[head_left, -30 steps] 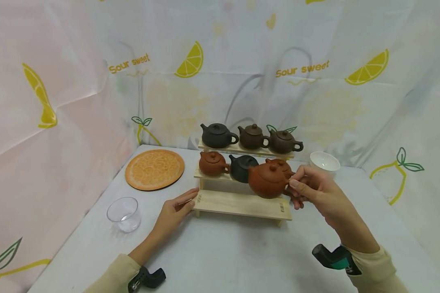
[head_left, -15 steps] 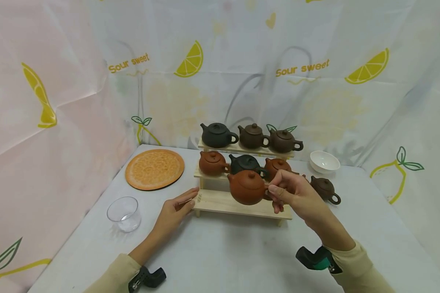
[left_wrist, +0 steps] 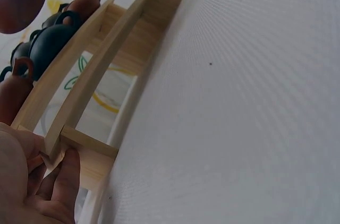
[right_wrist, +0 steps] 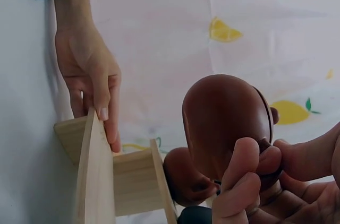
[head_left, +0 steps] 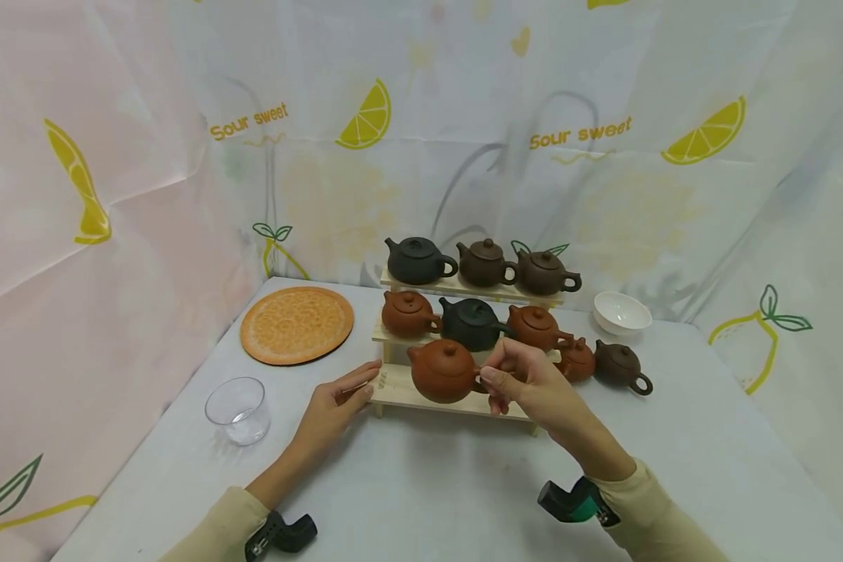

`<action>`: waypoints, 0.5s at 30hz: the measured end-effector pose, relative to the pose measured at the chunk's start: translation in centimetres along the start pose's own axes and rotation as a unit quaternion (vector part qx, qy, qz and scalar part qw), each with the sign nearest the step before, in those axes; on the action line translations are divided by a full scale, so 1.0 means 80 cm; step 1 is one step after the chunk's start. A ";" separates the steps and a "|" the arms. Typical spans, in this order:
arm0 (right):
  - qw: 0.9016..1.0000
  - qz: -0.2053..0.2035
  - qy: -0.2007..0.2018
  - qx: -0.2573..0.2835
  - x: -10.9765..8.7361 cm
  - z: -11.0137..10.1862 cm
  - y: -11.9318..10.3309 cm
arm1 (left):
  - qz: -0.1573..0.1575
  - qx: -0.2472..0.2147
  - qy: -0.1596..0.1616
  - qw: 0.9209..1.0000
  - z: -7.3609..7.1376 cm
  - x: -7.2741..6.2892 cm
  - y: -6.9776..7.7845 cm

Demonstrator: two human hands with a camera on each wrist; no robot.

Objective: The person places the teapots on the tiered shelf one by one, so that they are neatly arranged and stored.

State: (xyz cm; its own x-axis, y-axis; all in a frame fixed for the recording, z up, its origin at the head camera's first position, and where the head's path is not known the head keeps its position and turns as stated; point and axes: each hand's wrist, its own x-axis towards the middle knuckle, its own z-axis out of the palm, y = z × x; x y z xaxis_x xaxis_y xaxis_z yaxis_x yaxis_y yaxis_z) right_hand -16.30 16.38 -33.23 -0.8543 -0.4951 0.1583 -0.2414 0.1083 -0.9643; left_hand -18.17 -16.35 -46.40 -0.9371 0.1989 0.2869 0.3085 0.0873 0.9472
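A reddish-brown teapot hangs upright over the lowest step of a wooden tiered display stand. My right hand pinches its handle between thumb and fingers; in the right wrist view the teapot shows its underside and side. At the stand's left end, my left hand holds the edge of the lowest board, with thumb and fingers on either side of it in the left wrist view. Behind the held teapot, the middle step bears a reddish teapot, a black teapot and another reddish teapot.
On the top step stand a black teapot and two dark brown teapots, one in the middle. Right of the stand are a reddish teapot, a dark brown teapot and a white bowl. Left are an orange round mat and a clear glass.
My right hand has carried the reddish-brown teapot leftward and slightly down, from the stand's right end to over the lowest step. The left hand has stayed at the stand's left end.
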 end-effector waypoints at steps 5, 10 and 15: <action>1.000 0.010 0.006 0.003 0.010 0.009 0.008 | -0.002 -0.001 0.003 1.000 -0.001 0.000 -0.001; 1.000 0.021 0.009 0.000 0.015 0.016 0.015 | -0.007 -0.012 0.000 1.000 -0.001 -0.001 -0.002; 1.000 0.013 0.005 0.005 0.022 0.022 0.024 | -0.008 -0.023 -0.004 1.000 -0.001 -0.001 -0.003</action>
State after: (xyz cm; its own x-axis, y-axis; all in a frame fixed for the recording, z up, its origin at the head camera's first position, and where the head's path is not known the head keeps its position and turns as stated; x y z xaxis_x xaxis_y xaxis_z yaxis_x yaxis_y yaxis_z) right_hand -17.44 14.20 -35.20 -0.8647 -0.4841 0.1341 -0.2132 0.1121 -0.9706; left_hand -18.19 -16.45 -46.61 -0.9405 0.2058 0.2703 0.2852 0.0462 0.9573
